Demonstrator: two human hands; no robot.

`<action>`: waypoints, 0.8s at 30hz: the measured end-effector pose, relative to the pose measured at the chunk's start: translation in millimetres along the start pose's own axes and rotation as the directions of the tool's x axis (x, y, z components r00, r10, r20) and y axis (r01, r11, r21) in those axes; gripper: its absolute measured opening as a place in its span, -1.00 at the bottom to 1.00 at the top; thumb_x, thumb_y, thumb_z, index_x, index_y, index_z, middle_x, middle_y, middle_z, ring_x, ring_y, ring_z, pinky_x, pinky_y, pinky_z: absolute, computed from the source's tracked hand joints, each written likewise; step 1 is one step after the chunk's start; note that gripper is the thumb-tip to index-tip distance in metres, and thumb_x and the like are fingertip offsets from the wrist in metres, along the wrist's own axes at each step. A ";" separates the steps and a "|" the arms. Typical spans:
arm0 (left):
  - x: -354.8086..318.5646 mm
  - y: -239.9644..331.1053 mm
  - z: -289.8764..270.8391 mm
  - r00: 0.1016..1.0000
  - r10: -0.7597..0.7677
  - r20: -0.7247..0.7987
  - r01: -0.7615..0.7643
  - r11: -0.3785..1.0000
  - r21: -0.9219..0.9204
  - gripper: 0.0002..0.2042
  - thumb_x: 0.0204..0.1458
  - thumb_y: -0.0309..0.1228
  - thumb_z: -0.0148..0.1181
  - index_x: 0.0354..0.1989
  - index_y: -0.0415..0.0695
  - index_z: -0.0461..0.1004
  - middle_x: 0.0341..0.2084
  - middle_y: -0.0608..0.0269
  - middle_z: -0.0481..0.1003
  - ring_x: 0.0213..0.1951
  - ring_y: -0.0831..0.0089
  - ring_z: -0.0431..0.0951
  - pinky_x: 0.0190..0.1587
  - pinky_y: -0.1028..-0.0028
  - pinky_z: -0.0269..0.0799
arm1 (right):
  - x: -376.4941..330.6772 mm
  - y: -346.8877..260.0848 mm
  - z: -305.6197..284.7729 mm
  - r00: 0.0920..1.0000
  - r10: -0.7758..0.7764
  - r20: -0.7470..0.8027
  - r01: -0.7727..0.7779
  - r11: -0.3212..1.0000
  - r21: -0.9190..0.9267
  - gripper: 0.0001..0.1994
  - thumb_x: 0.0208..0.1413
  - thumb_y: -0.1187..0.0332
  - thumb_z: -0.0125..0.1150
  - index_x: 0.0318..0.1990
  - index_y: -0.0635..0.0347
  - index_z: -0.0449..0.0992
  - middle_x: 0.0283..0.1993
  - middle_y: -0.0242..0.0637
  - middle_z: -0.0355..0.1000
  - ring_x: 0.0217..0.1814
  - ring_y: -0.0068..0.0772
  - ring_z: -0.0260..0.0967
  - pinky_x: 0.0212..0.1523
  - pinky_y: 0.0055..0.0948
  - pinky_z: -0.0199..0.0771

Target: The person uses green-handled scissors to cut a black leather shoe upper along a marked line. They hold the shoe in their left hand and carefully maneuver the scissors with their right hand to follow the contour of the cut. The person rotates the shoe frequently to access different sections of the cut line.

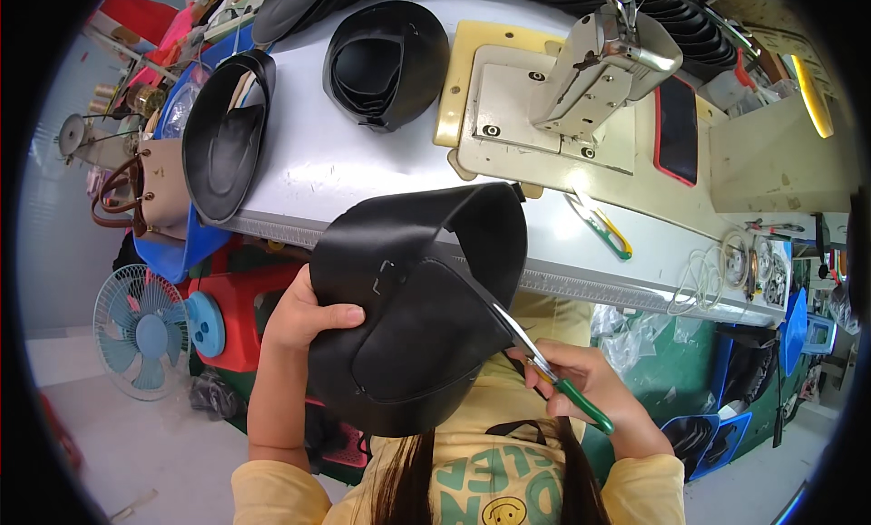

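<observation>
Two hands, one held black shell, one held pair of scissors, one phone, one fan are showing.

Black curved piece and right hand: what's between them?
Green-handled scissors, held in the right hand, blades at the black curved piece's edge, as the head view shows.

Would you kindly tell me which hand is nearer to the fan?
The left hand: gripping the black piece, it is to the right of the fan; the right hand, holding scissors, is much farther right.

Left grip partly hidden
</observation>
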State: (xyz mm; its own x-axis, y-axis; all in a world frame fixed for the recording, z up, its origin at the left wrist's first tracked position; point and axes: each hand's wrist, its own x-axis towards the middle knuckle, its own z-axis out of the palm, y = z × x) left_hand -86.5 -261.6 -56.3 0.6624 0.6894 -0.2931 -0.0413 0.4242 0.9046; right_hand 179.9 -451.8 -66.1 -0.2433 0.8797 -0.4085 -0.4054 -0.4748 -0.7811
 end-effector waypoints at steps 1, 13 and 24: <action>0.3 -0.8 0.8 1.000 -0.004 0.017 0.004 1.000 -0.015 -0.53 -0.32 -0.60 0.29 -0.11 -0.26 0.38 -0.22 0.27 0.47 -0.17 0.53 0.41 -0.03 0.49 0.26 | 0.5 1.5 -0.3 1.000 -0.005 -0.005 0.005 1.000 -0.019 -0.35 -0.26 0.23 0.43 0.04 0.27 0.33 -0.28 -0.42 0.24 -0.24 -0.60 0.20 -0.22 -0.64 0.22; 5.2 -2.7 -6.9 0.999 -0.003 0.049 0.003 1.000 0.003 -0.54 -0.30 -0.59 0.29 -0.10 -0.26 0.39 -0.20 0.25 0.46 -0.14 0.50 0.41 -0.01 0.48 0.25 | 0.0 -1.1 7.8 0.997 -0.027 -0.069 0.025 0.999 -0.037 -0.41 -0.25 0.30 0.43 0.01 0.28 0.37 -0.35 -0.46 0.23 -0.37 -0.68 0.12 -0.35 -0.69 0.16; 4.8 10.4 -9.1 0.999 0.021 0.044 -0.023 0.999 0.033 -0.57 -0.30 -0.60 0.29 -0.13 -0.26 0.42 -0.22 0.27 0.48 -0.17 0.53 0.42 -0.04 0.49 0.27 | -4.5 0.4 10.7 0.992 -0.013 -0.124 -0.002 0.993 -0.118 -0.44 -0.26 0.33 0.43 -0.01 0.27 0.40 -0.46 -0.54 0.19 -0.47 -0.76 0.05 -0.47 -0.73 0.06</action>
State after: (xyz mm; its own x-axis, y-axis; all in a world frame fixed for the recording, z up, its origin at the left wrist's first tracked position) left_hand -90.5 -248.5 -51.1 0.6934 0.6721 -0.2599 -0.0314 0.3886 0.9209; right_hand 171.4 -456.3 -59.5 -0.1274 0.8820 -0.4537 -0.2982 -0.4703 -0.8306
